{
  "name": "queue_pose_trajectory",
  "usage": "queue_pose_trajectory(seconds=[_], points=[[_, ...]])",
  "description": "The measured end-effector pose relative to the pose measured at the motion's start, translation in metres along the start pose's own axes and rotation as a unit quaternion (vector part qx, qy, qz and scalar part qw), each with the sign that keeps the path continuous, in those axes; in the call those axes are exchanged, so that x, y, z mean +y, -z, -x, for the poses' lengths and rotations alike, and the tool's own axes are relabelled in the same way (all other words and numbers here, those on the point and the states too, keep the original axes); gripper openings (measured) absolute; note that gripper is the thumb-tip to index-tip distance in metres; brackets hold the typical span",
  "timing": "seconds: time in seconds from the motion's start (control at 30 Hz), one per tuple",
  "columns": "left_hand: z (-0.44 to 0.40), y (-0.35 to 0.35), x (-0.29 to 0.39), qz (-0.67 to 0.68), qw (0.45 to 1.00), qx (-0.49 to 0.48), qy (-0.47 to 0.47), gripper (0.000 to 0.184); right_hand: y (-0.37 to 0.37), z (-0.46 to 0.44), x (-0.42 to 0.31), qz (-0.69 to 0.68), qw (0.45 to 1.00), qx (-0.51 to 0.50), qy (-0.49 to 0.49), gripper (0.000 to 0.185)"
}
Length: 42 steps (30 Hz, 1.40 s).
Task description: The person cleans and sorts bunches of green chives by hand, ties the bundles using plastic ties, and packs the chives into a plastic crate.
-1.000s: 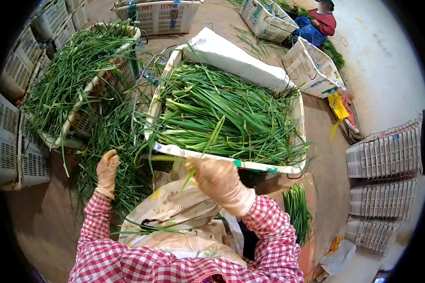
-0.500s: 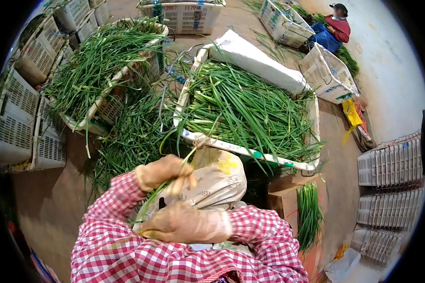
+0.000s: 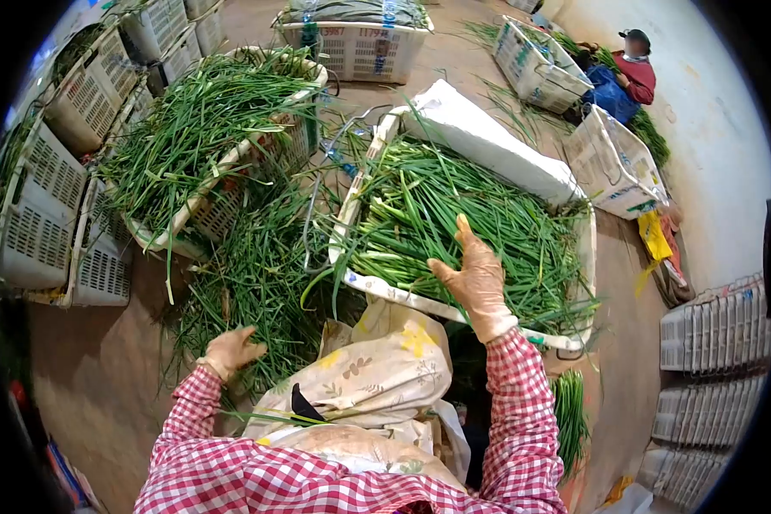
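Note:
My right hand (image 3: 475,281), in a pale glove, reaches over the near rim of a white crate (image 3: 407,295) filled with chive-like green stalks (image 3: 463,206). Its fingers are spread, with nothing seen in them. Off to the left, my left hand (image 3: 231,351) is gloved too and holds nothing; its fingers are apart at the edge of a heap of loose green leaves (image 3: 261,283) on the floor. A few thin stalks (image 3: 274,418) lie across my lap, on the patterned apron (image 3: 377,368).
Another crate heaped with greens (image 3: 206,128) stands to the left. More white crates (image 3: 43,201) are stacked beyond it. A bundle of stalks (image 3: 570,415) lies by my right side. Crate stacks (image 3: 715,325) line the right wall, and a person (image 3: 634,77) sits at the back.
My hands have parted from over my lap, where a thin stalk was between them. The right one moved up to the crate, the left one out toward the floor heap. The view shifted slightly.

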<state>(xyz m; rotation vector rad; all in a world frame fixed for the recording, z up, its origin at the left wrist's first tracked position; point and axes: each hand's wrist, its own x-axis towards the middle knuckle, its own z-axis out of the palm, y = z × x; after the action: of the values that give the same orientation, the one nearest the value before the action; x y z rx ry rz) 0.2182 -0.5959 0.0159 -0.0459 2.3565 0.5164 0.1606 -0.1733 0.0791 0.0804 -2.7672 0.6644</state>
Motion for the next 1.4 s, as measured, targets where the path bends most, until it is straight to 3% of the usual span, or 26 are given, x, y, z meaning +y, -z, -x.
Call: queue_pose_trajectory(seconds=[0.03,0.07,0.13,0.17,0.23,0.3,0.4,0.43,0.5,0.53,0.6,0.67,0.7,0.73,0.87,0.93,1.0,1.03,1.07,1.1,1.13,1.2,1.27,1.33,1.37,1.4], points=[[-0.014,-0.002,0.006,0.185,0.977,0.054,-0.093,0.056,-0.01,-0.011,-0.002,0.058,0.998,-0.032,0.014,0.1],[-0.033,-0.002,0.017,0.255,0.947,0.112,-0.161,0.044,-0.017,-0.018,-0.007,0.111,0.988,-0.101,-0.035,0.112],[-0.054,0.026,0.074,0.192,0.901,0.277,-0.273,0.043,-0.034,-0.035,0.001,0.189,0.97,-0.152,-0.035,0.117],[-0.07,0.039,0.099,0.212,0.864,0.306,-0.338,0.046,-0.041,-0.043,0.012,0.204,0.962,-0.175,-0.05,0.121],[-0.096,0.067,0.148,0.096,0.866,0.324,-0.369,0.067,-0.042,-0.059,0.038,0.207,0.962,-0.169,-0.06,0.122],[-0.146,0.079,0.181,-0.075,0.818,0.389,-0.416,0.09,-0.036,-0.076,0.064,0.227,0.954,-0.178,-0.076,0.125],[-0.193,0.089,0.222,-0.177,0.862,0.33,-0.342,0.113,-0.03,-0.1,0.094,0.23,0.951,-0.194,-0.067,0.127],[-0.207,0.09,0.227,-0.177,0.862,0.331,-0.34,0.113,-0.034,-0.106,0.098,0.236,0.95,-0.202,-0.036,0.13],[-0.227,0.094,0.234,-0.113,0.929,0.225,-0.273,0.118,-0.041,-0.119,0.102,0.232,0.937,-0.261,0.018,0.132],[-0.235,0.099,0.235,-0.114,0.929,0.225,-0.27,0.118,-0.042,-0.128,0.103,0.227,0.929,-0.291,0.038,0.132],[-0.246,0.11,0.232,0.07,0.96,0.092,-0.255,0.116,-0.051,-0.15,0.119,0.247,0.928,-0.279,0.02,0.13],[-0.263,0.109,0.227,-0.012,0.947,0.165,-0.275,0.093,-0.051,-0.175,0.132,0.217,0.93,-0.296,0.01,0.126],[-0.262,0.114,0.232,0.009,0.956,0.143,-0.254,0.082,-0.054,-0.184,0.138,0.23,0.935,-0.266,0.044,0.124],[-0.259,0.117,0.24,0.032,0.964,0.121,-0.234,0.071,-0.058,-0.192,0.143,0.192,0.944,-0.269,0.013,0.125],[-0.281,0.082,0.234,-0.087,0.904,0.334,-0.251,0.03,-0.071,-0.204,0.158,0.133,0.931,-0.333,-0.063,0.125],[-0.278,0.082,0.23,-0.086,0.882,0.356,-0.296,0.033,-0.069,-0.186,0.152,-0.031,0.936,-0.337,-0.1,0.111],[-0.261,0.082,0.235,-0.135,0.897,0.349,-0.237,0.029,-0.059,-0.167,0.13,0.072,0.932,-0.347,-0.082,0.099],[-0.246,0.085,0.241,-0.162,0.923,0.301,-0.178,0.026,-0.057,-0.154,0.13,0.085,0.934,-0.344,-0.038,0.096],[-0.242,0.08,0.227,-0.142,0.91,0.323,-0.217,0.022,-0.057,-0.14,0.13,0.097,0.935,-0.341,0.006,0.092],[-0.232,0.075,0.218,0.005,0.897,0.333,-0.291,0.02,-0.049,-0.128,0.121,0.031,0.944,-0.33,0.007,0.094],[-0.223,0.073,0.213,0.153,0.859,0.333,-0.357,0.019,-0.048,-0.119,0.119,0.084,0.938,-0.333,0.036,0.101],[-0.218,0.073,0.206,0.141,0.85,0.343,-0.374,0.021,-0.045,-0.111,0.113,0.14,0.937,-0.31,0.079,0.113],[-0.217,0.074,0.196,0.13,0.84,0.355,-0.389,0.023,-0.053,-0.119,0.1,0.228,0.929,-0.291,0.026,0.125],[-0.217,0.09,0.197,0.158,0.887,0.316,-0.296,0.025,-0.06,-0.139,0.095,0.227,0.933,-0.281,0.005,0.127],[-0.212,0.1,0.205,0.367,0.789,0.292,-0.396,0.013,-0.067,-0.152,0.101,0.236,0.929,-0.286,0.0,0.126],[-0.216,0.12,0.196,0.25,0.802,0.388,-0.379,0.011,-0.075,-0.164,0.11,0.244,0.924,-0.293,-0.007,0.125]])
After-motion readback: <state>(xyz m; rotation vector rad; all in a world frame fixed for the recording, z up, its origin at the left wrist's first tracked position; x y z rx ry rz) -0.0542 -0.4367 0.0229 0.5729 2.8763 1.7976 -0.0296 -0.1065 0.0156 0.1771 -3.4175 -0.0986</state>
